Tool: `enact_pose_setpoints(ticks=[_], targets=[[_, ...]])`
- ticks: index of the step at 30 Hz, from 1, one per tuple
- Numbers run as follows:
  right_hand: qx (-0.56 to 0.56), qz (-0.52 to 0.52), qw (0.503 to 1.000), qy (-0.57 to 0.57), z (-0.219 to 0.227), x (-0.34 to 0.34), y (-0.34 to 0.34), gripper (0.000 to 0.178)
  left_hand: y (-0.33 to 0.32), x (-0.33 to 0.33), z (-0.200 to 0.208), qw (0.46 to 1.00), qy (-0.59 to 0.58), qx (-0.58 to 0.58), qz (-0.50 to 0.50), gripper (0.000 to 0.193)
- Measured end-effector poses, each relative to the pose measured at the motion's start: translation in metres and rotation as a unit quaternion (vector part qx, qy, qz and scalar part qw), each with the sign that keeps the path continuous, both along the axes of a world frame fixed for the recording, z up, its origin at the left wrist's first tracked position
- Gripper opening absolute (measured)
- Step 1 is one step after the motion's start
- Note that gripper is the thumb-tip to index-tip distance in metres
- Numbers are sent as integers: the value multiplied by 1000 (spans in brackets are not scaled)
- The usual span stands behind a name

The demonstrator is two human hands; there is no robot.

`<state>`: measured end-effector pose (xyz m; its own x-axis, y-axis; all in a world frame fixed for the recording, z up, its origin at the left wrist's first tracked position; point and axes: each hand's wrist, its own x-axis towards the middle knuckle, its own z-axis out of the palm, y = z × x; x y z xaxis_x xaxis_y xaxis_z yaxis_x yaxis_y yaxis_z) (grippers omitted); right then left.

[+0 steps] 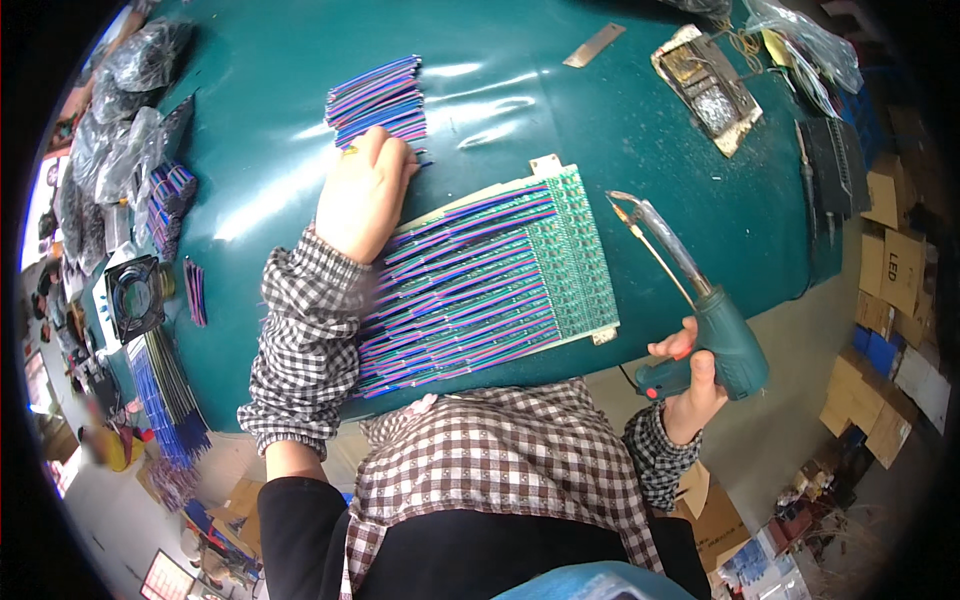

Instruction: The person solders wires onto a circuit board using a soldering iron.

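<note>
My left hand (368, 190) is closed, its fingers bent over the near end of a pile of cut ribbon wires (375, 95) in blue, pink and black. Its fingertips pinch at the wires, partly hidden by the hand. In my right hand (695, 385) is a green soldering gun (730, 340), gripped by the handle. The gun's tip and thin feed tube point up and left, away from the board. Between the hands lies a green circuit board panel (575, 255) on a pale backing. Rows of ribbon wires (460, 300) run leftward from it, beneath my left forearm.
A solder-stained tray (705, 90) and a flat metal strip (594, 45) lie at the far right of the green table (520, 110). At left are a small black fan (135, 297), a wire bundle (168, 205) and plastic bags (130, 130). Cardboard boxes (890, 275) stand beyond the right edge.
</note>
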<state>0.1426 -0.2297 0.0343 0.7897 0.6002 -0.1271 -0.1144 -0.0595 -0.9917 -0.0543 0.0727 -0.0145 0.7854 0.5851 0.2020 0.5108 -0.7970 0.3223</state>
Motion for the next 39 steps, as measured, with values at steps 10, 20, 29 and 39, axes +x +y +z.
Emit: enact_pose_setpoints(ticks=[10, 20, 29, 39], targets=[[-9, -20, 1000, -2, 6, 0, -7, 48, -39, 11, 64, 964, -154, -192, 100, 10], [-15, -4, 1000, 2, 9, 1, -8, 49, -85, 51, 25, 984, -92, -47, -146, 35], [-68, 12, 997, -23, 17, -5, -9, 56, -90, 52, 14, 980, -116, -6, -163, 33], [-77, 77, 993, -47, 20, -12, -9, 56, -88, 52, 15, 981, -116, -9, -157, 30]])
